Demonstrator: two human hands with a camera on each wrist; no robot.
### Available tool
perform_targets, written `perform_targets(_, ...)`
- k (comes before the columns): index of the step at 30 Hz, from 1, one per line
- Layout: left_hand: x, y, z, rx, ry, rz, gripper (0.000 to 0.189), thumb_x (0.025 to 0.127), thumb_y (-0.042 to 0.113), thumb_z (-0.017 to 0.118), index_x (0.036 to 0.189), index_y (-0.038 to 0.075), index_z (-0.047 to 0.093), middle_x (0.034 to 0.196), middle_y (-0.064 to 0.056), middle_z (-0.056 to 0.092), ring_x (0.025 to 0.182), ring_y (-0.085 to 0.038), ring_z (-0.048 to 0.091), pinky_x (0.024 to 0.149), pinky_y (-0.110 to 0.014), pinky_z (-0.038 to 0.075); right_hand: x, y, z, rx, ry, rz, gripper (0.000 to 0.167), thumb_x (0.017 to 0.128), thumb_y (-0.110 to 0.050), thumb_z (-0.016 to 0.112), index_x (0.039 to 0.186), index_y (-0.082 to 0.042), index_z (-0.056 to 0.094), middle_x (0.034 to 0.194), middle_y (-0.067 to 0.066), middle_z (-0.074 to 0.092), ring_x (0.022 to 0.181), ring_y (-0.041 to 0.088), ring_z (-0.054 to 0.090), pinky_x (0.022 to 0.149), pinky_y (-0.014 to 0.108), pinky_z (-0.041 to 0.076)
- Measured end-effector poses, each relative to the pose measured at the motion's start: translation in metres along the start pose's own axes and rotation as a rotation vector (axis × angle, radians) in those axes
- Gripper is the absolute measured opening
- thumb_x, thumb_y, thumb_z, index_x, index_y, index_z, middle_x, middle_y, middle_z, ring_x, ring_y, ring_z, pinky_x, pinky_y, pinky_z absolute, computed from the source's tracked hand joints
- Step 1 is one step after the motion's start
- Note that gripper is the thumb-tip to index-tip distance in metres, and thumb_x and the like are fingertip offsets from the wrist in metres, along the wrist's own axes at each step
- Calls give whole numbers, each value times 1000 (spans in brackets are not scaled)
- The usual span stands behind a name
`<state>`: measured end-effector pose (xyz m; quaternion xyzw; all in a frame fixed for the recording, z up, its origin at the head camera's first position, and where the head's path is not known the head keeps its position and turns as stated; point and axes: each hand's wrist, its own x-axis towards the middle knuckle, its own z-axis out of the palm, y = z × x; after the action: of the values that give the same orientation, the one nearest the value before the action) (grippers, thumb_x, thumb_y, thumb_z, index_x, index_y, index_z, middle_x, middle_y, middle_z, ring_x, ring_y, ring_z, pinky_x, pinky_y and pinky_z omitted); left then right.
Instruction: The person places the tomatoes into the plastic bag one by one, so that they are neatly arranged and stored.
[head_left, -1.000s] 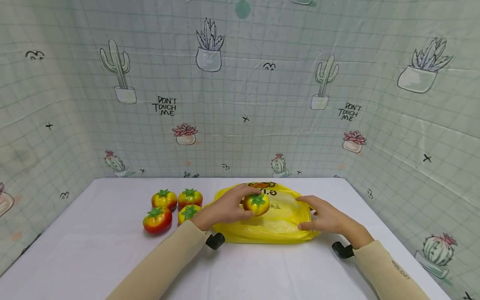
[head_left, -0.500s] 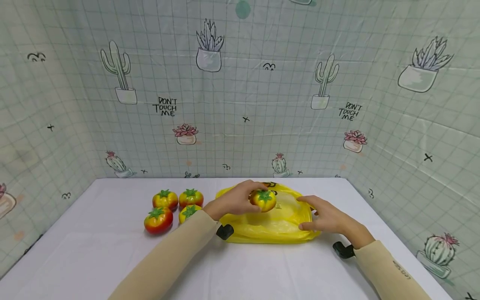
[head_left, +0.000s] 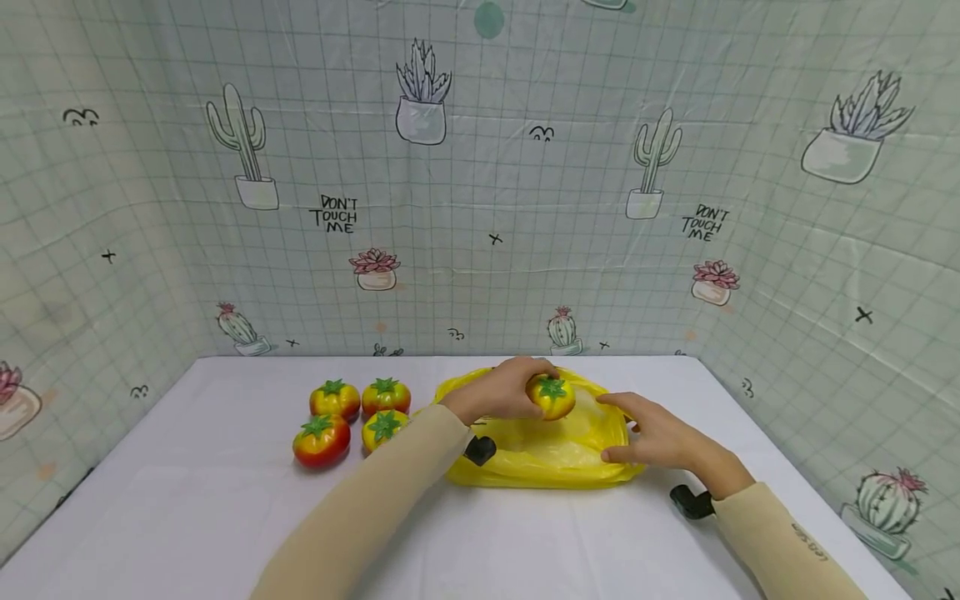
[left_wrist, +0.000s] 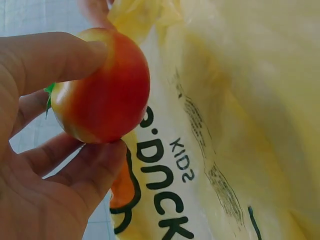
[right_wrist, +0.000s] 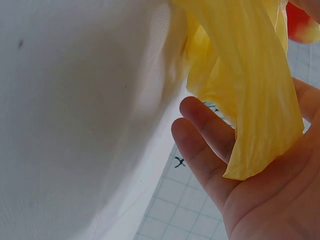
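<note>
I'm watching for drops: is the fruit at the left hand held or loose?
Held: the left hand pinches the fruit between thumb and fingers.

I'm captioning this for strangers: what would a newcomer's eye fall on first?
Probably the bright yellow bag, right of centre in the head view, with the right hand at its right side. Over it, the left hand holds a red-and-yellow fruit. Four similar fruits sit clustered to the left on the white table.
</note>
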<state>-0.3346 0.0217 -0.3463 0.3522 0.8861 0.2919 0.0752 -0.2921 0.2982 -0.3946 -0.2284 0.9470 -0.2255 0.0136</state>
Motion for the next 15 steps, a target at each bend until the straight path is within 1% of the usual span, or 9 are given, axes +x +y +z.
perform_targets(3, 8, 2, 3, 6, -15, -11, 55, 78, 16, 78, 128, 18, 56, 122, 3, 54, 102, -12, 50, 93, -24, 44, 0, 1, 0, 1, 3, -9, 81, 75, -45, 76, 140, -9, 43, 140, 14, 45, 115, 31, 50, 91, 50, 47)
perform_targets(8, 17, 4, 12, 69, -46, -19, 53, 79, 18, 77, 128, 21, 55, 123, 3, 52, 104, -11, 48, 94, -25, 43, 0, 2, 0, 12, 2, -15, 81, 75, -45, 76, 140, -9, 44, 139, 14, 45, 116, 32, 50, 90, 49, 48)
perform_targets(12, 22, 4, 20, 65, -49, -29, 53, 80, 18, 77, 128, 23, 55, 125, 6, 52, 105, -10, 49, 96, -25, 42, 0, 1, 1, 20, 6, -20, 80, 75, -43, 77, 139, -8, 44, 138, 13, 46, 115, 31, 50, 89, 50, 48)
perform_targets(15, 24, 5, 24, 70, -53, -23, 52, 81, 17, 76, 128, 22, 56, 127, 5, 52, 106, -9, 49, 97, -26, 42, -1, 1, 1, 18, 7, -26, 80, 76, -43, 77, 139, -8, 44, 138, 13, 47, 116, 32, 50, 89, 50, 48)
